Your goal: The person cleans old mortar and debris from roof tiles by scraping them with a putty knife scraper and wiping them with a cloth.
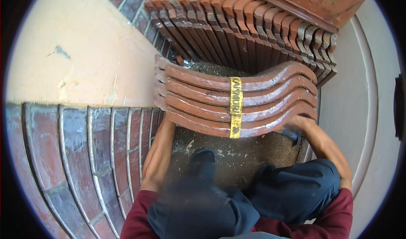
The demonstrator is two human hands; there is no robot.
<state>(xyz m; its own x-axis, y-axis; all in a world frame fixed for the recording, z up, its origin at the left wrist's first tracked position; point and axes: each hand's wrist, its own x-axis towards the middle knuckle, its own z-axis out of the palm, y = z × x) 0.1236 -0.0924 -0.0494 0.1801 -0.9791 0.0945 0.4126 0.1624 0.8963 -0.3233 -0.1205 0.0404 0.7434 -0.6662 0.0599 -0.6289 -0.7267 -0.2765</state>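
Observation:
A bundle of several wavy brown roof tiles (203,105), bound by a printed yellow strap (235,116), is held in front of my body. My left hand (168,119) grips the bundle's left end from below, and its fingers are hidden behind the tiles. At the lower right corner, my right hand (299,123) is closed on the bundle, with its fingertips out of sight underneath. Just beyond the bundle stands a long row of similar roof tiles (243,40), set on edge and packed close together.
A brick wall (101,154) and a cream-painted panel (84,57) border the left side. Along the right runs a pale wall (351,82). Another reddish-brown tile (304,2) lies on top of the row. Grit is scattered over the dark floor (237,154) around my shoes.

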